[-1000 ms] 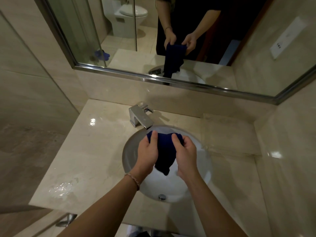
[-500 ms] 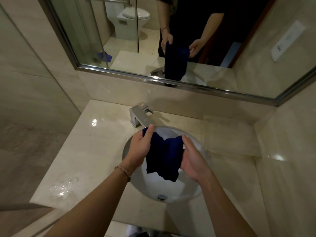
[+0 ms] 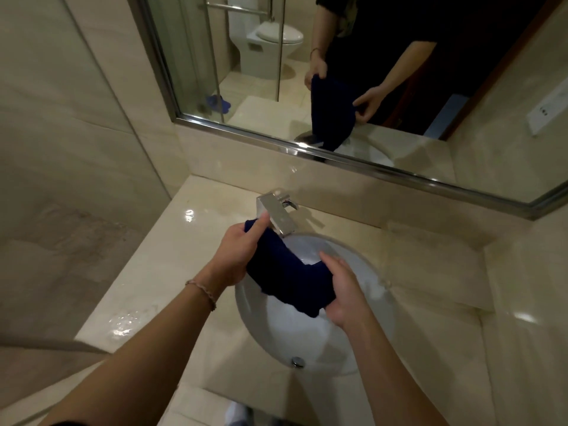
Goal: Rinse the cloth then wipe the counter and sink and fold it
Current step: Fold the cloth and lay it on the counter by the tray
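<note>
A glossy beige stone counter [image 3: 159,272] runs between tiled walls, with a round white sink [image 3: 362,342] set in it and a chrome tap [image 3: 278,215] at its far edge. A puddle [image 3: 123,325] lies near left. A mirror [image 3: 399,87] spans the far wall, reflecting a toilet [image 3: 270,41].

The dark blue cloth [image 3: 289,272] hangs over the sink, gripped by both hands: the left hand [image 3: 238,253] pinches a far corner by the tap, the right hand [image 3: 344,290] clasps the near end. Since half a second ago, the hands have spread apart and the cloth is stretched out longer.
</note>
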